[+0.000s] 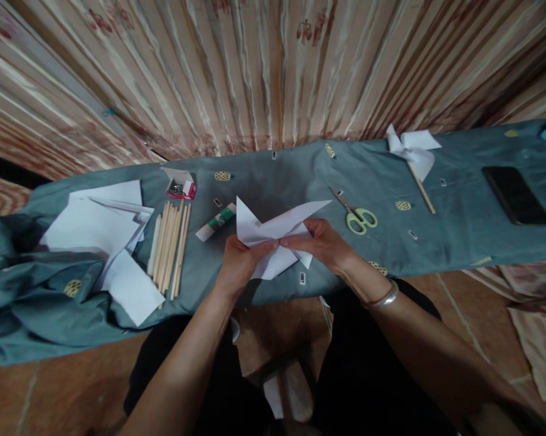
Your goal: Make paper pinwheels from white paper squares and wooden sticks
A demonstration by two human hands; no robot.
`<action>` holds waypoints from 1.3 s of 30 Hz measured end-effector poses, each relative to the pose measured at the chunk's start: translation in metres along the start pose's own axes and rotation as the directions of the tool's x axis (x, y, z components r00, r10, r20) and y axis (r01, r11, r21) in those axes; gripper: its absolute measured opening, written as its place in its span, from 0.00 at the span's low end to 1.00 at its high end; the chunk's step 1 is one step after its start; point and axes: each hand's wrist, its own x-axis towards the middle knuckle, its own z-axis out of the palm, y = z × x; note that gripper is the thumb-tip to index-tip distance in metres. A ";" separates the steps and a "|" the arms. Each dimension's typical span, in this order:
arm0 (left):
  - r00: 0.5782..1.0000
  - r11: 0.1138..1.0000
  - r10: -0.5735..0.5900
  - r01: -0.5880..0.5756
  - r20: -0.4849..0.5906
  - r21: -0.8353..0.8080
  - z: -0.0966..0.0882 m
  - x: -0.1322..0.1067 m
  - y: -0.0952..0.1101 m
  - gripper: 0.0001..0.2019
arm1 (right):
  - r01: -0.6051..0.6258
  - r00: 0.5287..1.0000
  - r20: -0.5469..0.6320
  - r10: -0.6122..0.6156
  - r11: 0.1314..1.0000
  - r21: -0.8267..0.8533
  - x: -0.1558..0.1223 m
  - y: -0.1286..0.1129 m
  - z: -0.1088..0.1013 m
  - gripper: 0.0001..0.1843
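Between my two hands is a white paper pinwheel (277,225) without a stick, its pointed blades spreading up and down from the middle. My left hand (243,257) grips its left side, the thumb pressed near the centre. From the right, my right hand (325,242) pinches it, and that thumb meets the other at the middle. Most of my fingers are hidden behind the paper. A glue stick (216,222) lies just left of the pinwheel. Scissors with pale green handles (361,220) rest to the right of it.
White paper sheets (95,224) lie at the left beside several wooden sticks (168,248). Behind the sticks stands an open small box (180,184) with metal bits. Further right are a pinwheel on a stick (416,157) and a black phone (516,195). A curtain (254,72) hangs behind the cloth-covered table (295,175).
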 end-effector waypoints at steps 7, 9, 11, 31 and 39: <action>0.998 0.998 -0.058 0.058 -0.006 -0.032 0.000 -0.001 0.003 0.12 | -0.035 0.999 0.016 0.035 0.999 0.004 0.001 0.001 0.000 0.19; 0.997 0.997 -0.077 0.077 0.002 -0.027 0.000 -0.002 0.005 0.11 | -0.030 0.999 0.026 0.030 1.000 0.000 0.000 0.002 0.000 0.18; 0.996 0.996 -0.089 0.089 0.008 -0.013 0.000 -0.002 0.005 0.11 | -0.027 0.999 0.026 0.028 1.000 -0.011 -0.001 0.002 0.001 0.16; 0.998 0.998 -0.054 0.055 -0.018 0.041 0.000 -0.003 0.004 0.11 | -0.021 1.000 -0.012 0.021 1.000 -0.001 -0.002 0.001 0.003 0.15; 1.000 1.000 -0.022 0.023 -0.014 0.011 0.000 0.000 0.005 0.13 | -0.028 1.000 0.012 0.028 0.999 0.027 0.002 -0.004 0.003 0.19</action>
